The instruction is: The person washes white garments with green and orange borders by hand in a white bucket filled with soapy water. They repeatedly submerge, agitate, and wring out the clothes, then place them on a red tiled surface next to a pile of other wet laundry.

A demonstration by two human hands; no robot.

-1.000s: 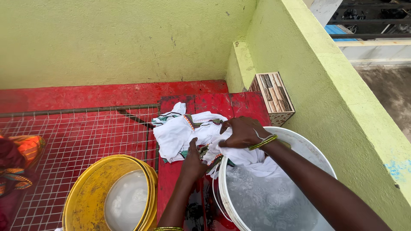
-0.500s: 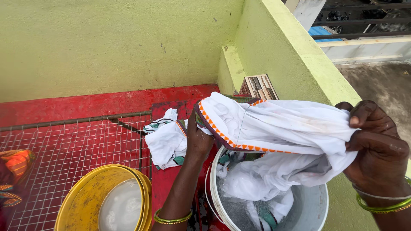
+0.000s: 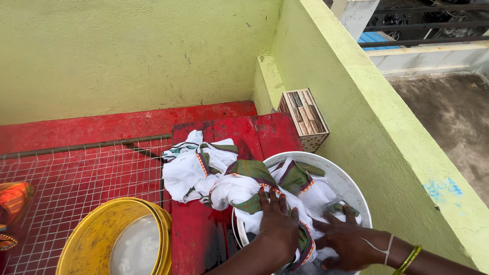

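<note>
Both hands are pressing a white cloth (image 3: 239, 191) with green and orange borders down into the white bucket (image 3: 351, 191). The left hand (image 3: 277, 224) is lying flat on the bunched cloth at the bucket's near-left rim, fingers (image 3: 270, 197) stretched out and close together, pushing rather than pinching. The right hand (image 3: 344, 237) is resting just right of it, inside the bucket, fingers (image 3: 331, 220) spread over the wet folds; whether they are gripping anything underneath cannot be told.

Part of the cloth is sitting in the bucket, while the rest is trailing out over the bucket's left rim onto the red slab (image 3: 254, 130). A yellow tub (image 3: 89, 239) holding cloudy water is standing left of the bucket, with a wire mesh (image 3: 76, 168) beyond it. A small patterned box (image 3: 304, 118) is leaning against the green wall (image 3: 351, 102) behind the bucket.

The step in hand looks like dunking the cloth. The next move probably calls for gathering the part hanging outside and feeding it over the rim, with a firm hold, since soaked fabric is heavy and may slide back out.
</note>
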